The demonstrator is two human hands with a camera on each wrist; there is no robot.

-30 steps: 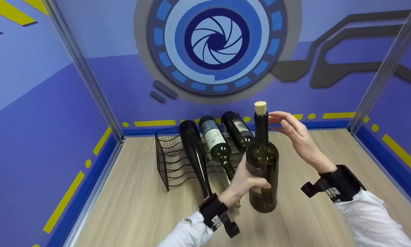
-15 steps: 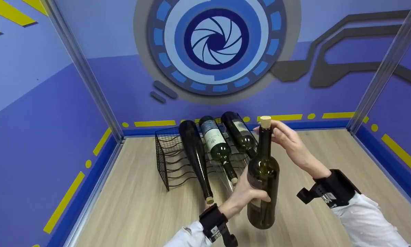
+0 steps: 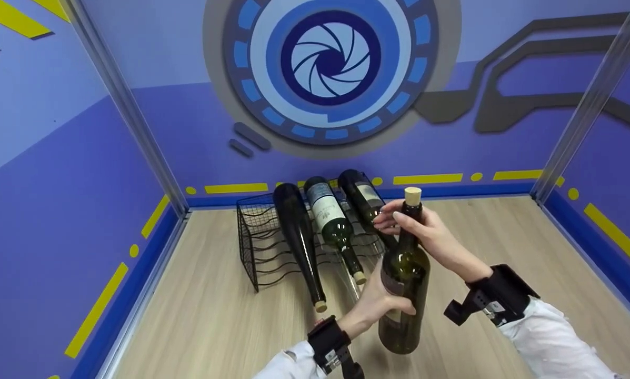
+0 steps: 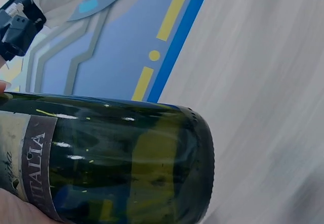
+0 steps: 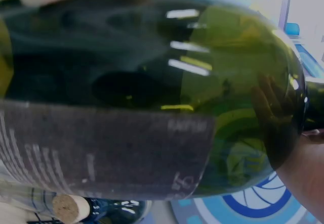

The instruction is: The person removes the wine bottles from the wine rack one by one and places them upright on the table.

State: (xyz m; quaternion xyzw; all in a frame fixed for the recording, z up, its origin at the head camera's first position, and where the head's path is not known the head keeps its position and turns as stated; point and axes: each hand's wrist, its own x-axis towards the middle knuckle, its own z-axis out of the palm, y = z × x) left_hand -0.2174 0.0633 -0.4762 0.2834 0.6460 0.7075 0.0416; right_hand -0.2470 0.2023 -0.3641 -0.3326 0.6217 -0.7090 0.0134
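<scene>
My left hand (image 3: 375, 305) grips a dark green wine bottle (image 3: 407, 276) around its body, thumb across the front. The bottle stands nearly upright, its top leaning slightly right, and a pale cork (image 3: 412, 196) sits in its mouth. My right hand (image 3: 433, 237) is wrapped around the neck just below the cork, the thumb in front and the fingers reaching past the left side. In the left wrist view, a label with "ITALIA" shows on the bottle (image 4: 126, 153) near the left hand. The right wrist view shows a dark back label (image 5: 106, 153).
Behind and left, a black wire rack (image 3: 247, 247) holds a dark slender bottle (image 3: 296, 231), a bottle with a white label (image 3: 328, 210) and another labelled bottle (image 3: 367, 193), corks toward me. Blue-purple panels (image 3: 188, 131) enclose the wooden tabletop (image 3: 209, 326).
The held bottle has come lower and slightly right. My right hand has moved left and down, from beside the neck to around it. The racked bottles have stayed put.
</scene>
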